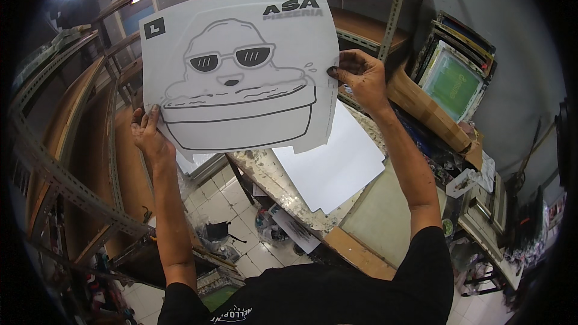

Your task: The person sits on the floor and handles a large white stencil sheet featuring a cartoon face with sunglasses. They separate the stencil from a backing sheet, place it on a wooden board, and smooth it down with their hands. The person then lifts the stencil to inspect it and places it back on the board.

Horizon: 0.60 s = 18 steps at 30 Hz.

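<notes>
So, head view: both hands are up and holding one big printed sheet (241,123), spread out in front of the person and above the table (256,167). It's a cartoon in black and grey, a lumpy smiling character with dark sunglasses rising out of a wide tub, plus lettering at the top right and a small dark square at the top left. The bottom edge is kinda uneven, with a notch toward the right.

Left hand (150,135) has the lower left edge pinched, thumb on the front. Right hand (364,78) pinches the right edge further up, between thumb and fingers, and those fingertips look smudged dark. So neither one's free, they're both on the same sheet.

Just below it in the picture, some plain white paper (334,162) lies on the table, partly covered from this angle by the print. The tabletop is pretty spotted and worn, with a brown board (361,253) along the near edge.

Over on the left there's a metal rack (78,189) with wooden shelves. Right side, a green framed screen (453,84) leans by the grey wall, with a long taped piece of cardboard (424,108) in front. Pale tiles (259,257) cover the floor.
</notes>
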Available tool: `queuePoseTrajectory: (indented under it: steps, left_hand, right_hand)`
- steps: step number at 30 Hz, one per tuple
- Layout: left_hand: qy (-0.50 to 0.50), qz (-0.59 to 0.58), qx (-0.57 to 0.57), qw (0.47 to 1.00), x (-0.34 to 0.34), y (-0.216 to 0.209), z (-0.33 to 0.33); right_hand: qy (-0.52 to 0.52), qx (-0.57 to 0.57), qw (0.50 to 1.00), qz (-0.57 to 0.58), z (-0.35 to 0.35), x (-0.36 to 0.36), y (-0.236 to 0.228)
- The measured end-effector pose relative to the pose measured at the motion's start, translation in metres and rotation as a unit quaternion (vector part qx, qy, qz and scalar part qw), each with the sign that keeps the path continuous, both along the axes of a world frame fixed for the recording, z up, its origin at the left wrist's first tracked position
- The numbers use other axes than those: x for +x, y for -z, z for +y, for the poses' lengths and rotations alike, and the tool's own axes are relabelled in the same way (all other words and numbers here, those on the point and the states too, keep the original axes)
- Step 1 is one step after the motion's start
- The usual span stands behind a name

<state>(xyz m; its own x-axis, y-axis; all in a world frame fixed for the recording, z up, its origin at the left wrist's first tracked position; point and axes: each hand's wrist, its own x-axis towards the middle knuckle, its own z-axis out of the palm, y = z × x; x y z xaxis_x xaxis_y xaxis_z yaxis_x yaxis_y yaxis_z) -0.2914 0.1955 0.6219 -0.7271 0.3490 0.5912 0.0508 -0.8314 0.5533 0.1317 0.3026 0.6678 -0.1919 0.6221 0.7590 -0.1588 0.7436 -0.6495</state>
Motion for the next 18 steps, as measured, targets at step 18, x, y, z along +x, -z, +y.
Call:
queuePoseTrajectory:
  steps: [18]
  left_hand:
    - [-0.005,-0.019,0.006,1.0,0.006,-0.003,-0.007]
  right_hand:
    - [-0.001,-0.008,1.0,-0.01,-0.006,-0.005,-0.006]
